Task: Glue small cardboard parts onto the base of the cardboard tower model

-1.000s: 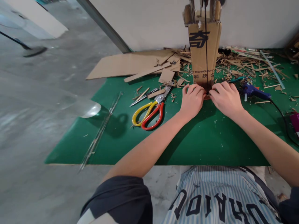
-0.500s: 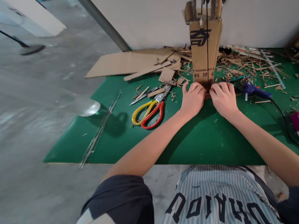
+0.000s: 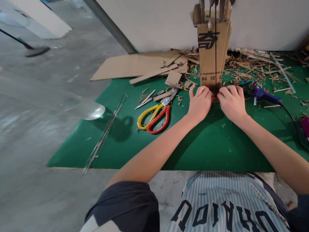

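A tall cardboard structure (image 3: 209,62) with printed characters stands upright on the green table. Down its front runs a black string (image 3: 215,48), ending between my hands. My left hand (image 3: 200,101) is at the structure's lower left edge, its thumb side raised and the other fingers curled in against the foot. Opposite it, my right hand (image 3: 231,100) presses its curled fingers to the lower right edge. Both sets of fingertips nearly meet at the base, where a brown strip shows; exactly what they pinch there is partly hidden.
Left of my hands lie scissors (image 3: 156,117) with yellow and red handles, beside a cutter knife (image 3: 149,99). Thin clear sticks (image 3: 105,135) cross the left table edge. A blue glue gun (image 3: 266,95) lies right. Cardboard scraps (image 3: 251,66) and a large sheet (image 3: 135,64) lie behind.
The whole view has shifted slightly right and down. My hands stay at the foot of the cardboard structure with hardly any visible movement.
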Available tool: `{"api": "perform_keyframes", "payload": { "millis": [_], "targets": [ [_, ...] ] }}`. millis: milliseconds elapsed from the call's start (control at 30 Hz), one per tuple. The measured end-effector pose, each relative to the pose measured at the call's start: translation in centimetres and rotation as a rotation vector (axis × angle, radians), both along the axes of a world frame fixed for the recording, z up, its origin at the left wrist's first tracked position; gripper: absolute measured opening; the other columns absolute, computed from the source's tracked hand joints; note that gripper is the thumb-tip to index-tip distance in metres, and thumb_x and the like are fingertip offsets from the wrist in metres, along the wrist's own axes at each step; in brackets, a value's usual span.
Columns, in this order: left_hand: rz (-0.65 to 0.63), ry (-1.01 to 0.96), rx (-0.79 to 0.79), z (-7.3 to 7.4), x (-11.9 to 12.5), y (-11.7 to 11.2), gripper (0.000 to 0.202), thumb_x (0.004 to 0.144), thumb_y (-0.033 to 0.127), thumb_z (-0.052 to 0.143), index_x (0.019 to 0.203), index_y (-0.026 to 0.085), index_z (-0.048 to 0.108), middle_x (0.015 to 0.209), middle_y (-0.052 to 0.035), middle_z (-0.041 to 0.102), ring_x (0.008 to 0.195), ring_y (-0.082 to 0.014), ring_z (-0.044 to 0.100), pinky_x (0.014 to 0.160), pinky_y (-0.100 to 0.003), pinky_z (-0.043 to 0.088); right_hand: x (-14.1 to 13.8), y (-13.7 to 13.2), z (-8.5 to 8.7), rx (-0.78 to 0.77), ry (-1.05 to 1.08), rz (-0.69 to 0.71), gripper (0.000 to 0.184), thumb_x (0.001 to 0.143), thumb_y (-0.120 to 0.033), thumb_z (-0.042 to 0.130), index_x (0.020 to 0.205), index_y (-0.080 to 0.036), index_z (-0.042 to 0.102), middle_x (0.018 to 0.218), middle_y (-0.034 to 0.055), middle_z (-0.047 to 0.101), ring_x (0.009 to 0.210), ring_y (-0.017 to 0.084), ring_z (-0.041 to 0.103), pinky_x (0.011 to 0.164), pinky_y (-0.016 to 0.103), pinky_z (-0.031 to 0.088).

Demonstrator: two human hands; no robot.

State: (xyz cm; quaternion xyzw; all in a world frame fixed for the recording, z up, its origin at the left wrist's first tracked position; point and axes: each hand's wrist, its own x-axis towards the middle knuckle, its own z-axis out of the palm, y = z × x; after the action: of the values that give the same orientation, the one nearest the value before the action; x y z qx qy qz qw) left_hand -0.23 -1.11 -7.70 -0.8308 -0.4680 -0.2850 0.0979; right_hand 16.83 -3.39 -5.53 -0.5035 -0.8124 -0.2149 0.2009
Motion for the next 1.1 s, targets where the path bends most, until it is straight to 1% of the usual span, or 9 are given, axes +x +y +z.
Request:
{"api": "perform_keyframes", "payload": {
  "millis": [133, 333, 500, 633, 733, 800, 900, 1000, 1100],
  "targets": [
    [0.008, -0.001, -0.004, 0.1, 0.0, 0.0, 0.021, 0.106, 0.027, 0.052, 0.103, 0.02, 0.072, 0.116, -0.0098, 0.075, 0.127, -0.0288, 0.06, 0.122, -0.058, 0.035, 0.0, 0.1, 0.1, -0.032, 0.035, -0.01, 0.039, 0.107, -0.02, 0.037, 0.091, -0.022, 0.073, 0.106, 0.0073, 0.072, 0.107, 0.026, 0.054, 0.099, 0.047, 0.036],
    [0.0, 0.02, 0.031, 0.0, -0.2, 0.1, 0.021, 0.106, 0.025, 0.05, 0.102, 0.019, 0.07, 0.116, -0.0123, 0.074, 0.124, -0.0289, 0.063, 0.12, -0.057, 0.038, -0.3, 0.6, 0.5, -0.105, 0.063, -0.045, 0.037, 0.107, -0.023, 0.04, 0.086, -0.021, 0.07, 0.107, 0.0057, 0.071, 0.112, 0.026, 0.052, 0.098, 0.047, 0.035],
    [0.002, 0.013, 0.035, 0.1, -0.3, 0.1, 0.021, 0.106, 0.026, 0.05, 0.101, 0.019, 0.07, 0.114, -0.0112, 0.074, 0.123, -0.0281, 0.063, 0.12, -0.057, 0.038, -0.7, 0.7, 1.1, -0.139, 0.031, -0.052, 0.037, 0.106, -0.02, 0.037, 0.092, -0.021, 0.071, 0.107, 0.0074, 0.069, 0.11, 0.026, 0.052, 0.1, 0.048, 0.034],
    [0.003, 0.009, 0.032, 0.1, -0.3, 0.0, 0.021, 0.105, 0.025, 0.05, 0.101, 0.02, 0.07, 0.114, -0.0106, 0.074, 0.123, -0.028, 0.063, 0.12, -0.057, 0.038, -0.8, 0.5, 1.3, -0.159, 0.03, -0.086, 0.032, 0.103, -0.018, 0.041, 0.096, -0.02, 0.072, 0.11, 0.0102, 0.067, 0.111, 0.028, 0.053, 0.098, 0.047, 0.037],
    [-0.005, -0.006, 0.009, 0.3, -0.3, -0.1, 0.021, 0.105, 0.023, 0.05, 0.102, 0.019, 0.071, 0.115, -0.0104, 0.075, 0.125, -0.0284, 0.062, 0.12, -0.057, 0.037, -0.6, 0.1, 1.3, -0.167, 0.073, -0.096, 0.026, 0.101, -0.019, 0.046, 0.1, -0.018, 0.072, 0.116, 0.0137, 0.066, 0.11, 0.03, 0.054, 0.093, 0.046, 0.041],
    [-0.011, -0.022, -0.014, 0.4, -0.3, -0.1, 0.021, 0.105, 0.023, 0.05, 0.102, 0.02, 0.071, 0.114, -0.0101, 0.075, 0.125, -0.0288, 0.062, 0.121, -0.058, 0.036, -0.4, -0.2, 1.3, -0.164, 0.124, -0.088, 0.024, 0.099, -0.021, 0.05, 0.107, -0.018, 0.073, 0.12, 0.0155, 0.064, 0.11, 0.031, 0.055, 0.091, 0.047, 0.043],
    [-0.022, -0.043, -0.052, 0.5, -0.3, -0.2, 0.02, 0.104, 0.023, 0.052, 0.102, 0.02, 0.071, 0.115, -0.0107, 0.075, 0.126, -0.03, 0.061, 0.121, -0.059, 0.034, -0.2, -0.4, 1.1, -0.16, 0.174, -0.052, 0.025, 0.098, -0.023, 0.053, 0.111, -0.02, 0.074, 0.123, 0.0153, 0.063, 0.111, 0.032, 0.054, 0.092, 0.05, 0.043],
    [-0.029, -0.054, -0.073, 0.6, -0.3, -0.2, 0.02, 0.103, 0.022, 0.052, 0.101, 0.021, 0.072, 0.116, -0.0109, 0.075, 0.127, -0.0306, 0.06, 0.122, -0.06, 0.034, -0.2, -0.2, 0.8, -0.164, 0.182, -0.015, 0.027, 0.1, -0.023, 0.051, 0.103, -0.024, 0.077, 0.121, 0.0118, 0.065, 0.112, 0.031, 0.053, 0.094, 0.052, 0.041],
    [-0.022, -0.049, -0.072, 0.6, -0.3, -0.2, 0.02, 0.104, 0.022, 0.052, 0.101, 0.021, 0.071, 0.116, -0.011, 0.075, 0.127, -0.0302, 0.061, 0.121, -0.059, 0.034, -0.3, 0.3, 0.7, -0.162, 0.172, -0.002, 0.03, 0.101, -0.021, 0.049, 0.095, -0.026, 0.079, 0.115, 0.0089, 0.068, 0.111, 0.03, 0.053, 0.098, 0.053, 0.038]
  ]
}}
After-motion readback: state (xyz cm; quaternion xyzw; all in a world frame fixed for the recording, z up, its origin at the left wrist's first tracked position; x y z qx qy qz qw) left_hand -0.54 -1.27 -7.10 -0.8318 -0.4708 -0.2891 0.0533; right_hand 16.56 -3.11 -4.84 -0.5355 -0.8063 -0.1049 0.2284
